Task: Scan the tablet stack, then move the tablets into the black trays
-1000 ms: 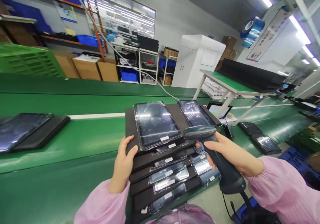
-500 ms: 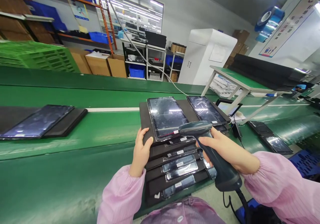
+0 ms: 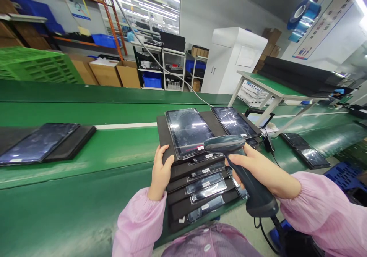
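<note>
My right hand [image 3: 252, 163] is wrapped around the grip of a dark barcode scanner [image 3: 229, 144]. The scanner's head hangs over the lower right corner of a tablet screen [image 3: 187, 131], near its small white label [image 3: 200, 147]. That screen lies face up on the top black foam board [image 3: 162, 133], and a second screen [image 3: 233, 121] rests to its right. My left hand [image 3: 160, 169] grips the board's left edge, thumb and fingers around it. Below, more foam boards are stacked in steps, with labelled screens [image 3: 205, 184] showing between them.
A green conveyor [image 3: 123, 146] runs crosswise. Another screen [image 3: 43, 142] lies on foam at left. Two dark devices [image 3: 311, 155] lie at right, beyond a small monitor [image 3: 258, 117] and a white-legged bench [image 3: 272, 87]. The scanner's cable [image 3: 278, 226] drops toward the floor.
The view has shifted slightly. Both hands, the scanner and the stack keep almost the same positions relative to each other.
</note>
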{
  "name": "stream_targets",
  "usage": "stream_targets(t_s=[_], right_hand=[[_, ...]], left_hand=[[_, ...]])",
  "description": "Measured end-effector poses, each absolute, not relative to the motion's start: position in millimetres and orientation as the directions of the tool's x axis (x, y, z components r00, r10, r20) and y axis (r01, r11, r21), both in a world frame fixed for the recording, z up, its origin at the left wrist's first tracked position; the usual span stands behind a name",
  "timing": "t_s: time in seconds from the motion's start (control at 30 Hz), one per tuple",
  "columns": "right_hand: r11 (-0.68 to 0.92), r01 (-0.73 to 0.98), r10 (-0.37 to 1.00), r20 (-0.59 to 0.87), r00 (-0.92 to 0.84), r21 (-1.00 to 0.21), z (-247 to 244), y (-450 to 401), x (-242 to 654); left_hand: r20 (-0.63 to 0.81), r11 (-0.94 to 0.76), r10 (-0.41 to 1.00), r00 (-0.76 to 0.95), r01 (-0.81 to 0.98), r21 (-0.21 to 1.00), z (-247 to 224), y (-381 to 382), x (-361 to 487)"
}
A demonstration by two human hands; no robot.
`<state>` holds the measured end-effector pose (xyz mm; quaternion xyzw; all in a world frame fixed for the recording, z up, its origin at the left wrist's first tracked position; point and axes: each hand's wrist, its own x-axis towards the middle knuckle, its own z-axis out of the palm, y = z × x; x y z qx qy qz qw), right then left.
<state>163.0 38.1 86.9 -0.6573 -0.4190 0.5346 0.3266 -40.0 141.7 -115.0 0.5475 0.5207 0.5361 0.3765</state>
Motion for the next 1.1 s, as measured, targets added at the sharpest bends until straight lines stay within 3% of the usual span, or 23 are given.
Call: stream_targets(t_s=[0.63,1.1], right_hand=[[-0.519,0.296,0.854,-0.500,0.142,-0.802,60.0,34.5,187.3],[-0.486,0.255,0.874,-0.471,0.121,-0.836,47.9,27.9,195.1]], left_hand=[[0.193,-0.173,0.976,-0.106,0.169,0.970,-117.5,144.7,-40.9],[0.208,-0.182,0.970,-0.127,0.186,0.965,-120.2,145.3,-41.2]])
